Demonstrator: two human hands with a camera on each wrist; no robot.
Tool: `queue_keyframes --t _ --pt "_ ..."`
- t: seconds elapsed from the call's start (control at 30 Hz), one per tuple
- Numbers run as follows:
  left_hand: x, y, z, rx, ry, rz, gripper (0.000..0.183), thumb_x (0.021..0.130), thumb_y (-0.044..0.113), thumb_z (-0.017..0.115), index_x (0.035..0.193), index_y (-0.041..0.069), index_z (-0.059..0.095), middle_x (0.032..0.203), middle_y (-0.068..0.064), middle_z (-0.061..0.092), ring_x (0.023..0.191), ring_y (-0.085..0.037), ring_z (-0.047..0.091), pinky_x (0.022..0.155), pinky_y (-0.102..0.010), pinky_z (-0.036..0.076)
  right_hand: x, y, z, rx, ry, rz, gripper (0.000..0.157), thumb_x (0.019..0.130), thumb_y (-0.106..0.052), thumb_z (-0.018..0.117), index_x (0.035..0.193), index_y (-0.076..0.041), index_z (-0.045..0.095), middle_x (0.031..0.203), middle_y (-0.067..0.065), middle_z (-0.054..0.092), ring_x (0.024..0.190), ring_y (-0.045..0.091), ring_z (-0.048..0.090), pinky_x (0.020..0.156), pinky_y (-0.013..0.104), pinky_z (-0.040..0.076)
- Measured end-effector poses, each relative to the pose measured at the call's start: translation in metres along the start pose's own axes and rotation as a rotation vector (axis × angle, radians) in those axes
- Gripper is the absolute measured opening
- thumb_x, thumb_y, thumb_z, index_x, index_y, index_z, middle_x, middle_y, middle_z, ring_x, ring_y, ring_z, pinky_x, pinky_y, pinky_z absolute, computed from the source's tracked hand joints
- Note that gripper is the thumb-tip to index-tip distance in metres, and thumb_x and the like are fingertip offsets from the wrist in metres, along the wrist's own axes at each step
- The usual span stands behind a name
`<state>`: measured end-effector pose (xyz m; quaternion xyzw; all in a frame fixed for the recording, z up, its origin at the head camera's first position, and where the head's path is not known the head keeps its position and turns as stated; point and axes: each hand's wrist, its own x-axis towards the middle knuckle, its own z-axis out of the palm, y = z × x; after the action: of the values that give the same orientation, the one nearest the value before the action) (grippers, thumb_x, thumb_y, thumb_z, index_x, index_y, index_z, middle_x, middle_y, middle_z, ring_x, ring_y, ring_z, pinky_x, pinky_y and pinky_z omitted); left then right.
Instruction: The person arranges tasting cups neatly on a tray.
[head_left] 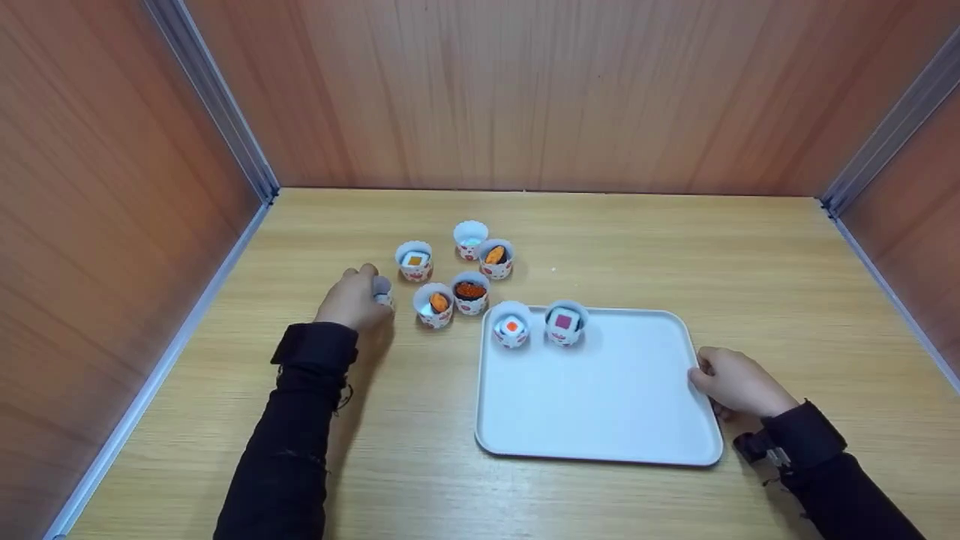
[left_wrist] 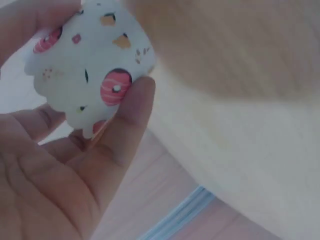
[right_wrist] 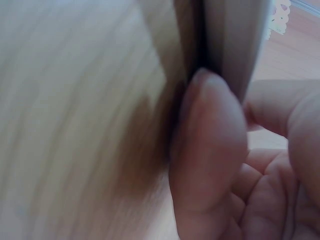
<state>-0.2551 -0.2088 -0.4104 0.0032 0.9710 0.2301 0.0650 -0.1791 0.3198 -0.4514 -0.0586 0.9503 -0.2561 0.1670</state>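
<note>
My left hand pinches a white paper baking cup at the left of the cup group; in the left wrist view the cup shows a pink doughnut print, and its contents are hidden. On the right, my right hand grips the right edge of a white tray, with a digit on each side of the rim in the right wrist view. Two cups stand at the tray's back left: one with a white and orange piece, one with a white and purple piece.
Behind the tray's left corner several more cups stand on the table: one with red topping, two with orange pieces, one with a white and yellow piece, and a pale one. Wooden panels border the table.
</note>
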Motion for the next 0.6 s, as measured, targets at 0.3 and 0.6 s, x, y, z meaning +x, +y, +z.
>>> queue_keyframes --t 0.3,0.6 --pt "-0.01 0.046 0.002 0.025 0.196 0.15 0.054 0.082 0.014 0.071 0.126 -0.007 0.049 0.115 -0.027 0.054 0.1 -0.041 0.059 0.086 -0.049 0.05 0.0 0.0 0.0 0.003 -0.012 0.01 0.022 0.097 -0.016 0.05 0.078 -0.007 0.042 0.057 0.001 0.05 0.045 0.014 0.054 0.045 0.029 0.044" --pt "-0.023 0.108 0.025 0.035 0.221 0.346 0.055 0.081 0.015 0.076 0.128 0.001 0.052 0.116 -0.021 0.056 0.103 -0.033 0.057 0.088 -0.045 0.05 0.0 -0.001 0.0 0.012 -0.011 0.014 0.023 0.097 -0.017 0.05 0.078 -0.007 0.042 0.058 0.001 0.048 0.046 0.014 0.053 0.045 0.028 0.045"
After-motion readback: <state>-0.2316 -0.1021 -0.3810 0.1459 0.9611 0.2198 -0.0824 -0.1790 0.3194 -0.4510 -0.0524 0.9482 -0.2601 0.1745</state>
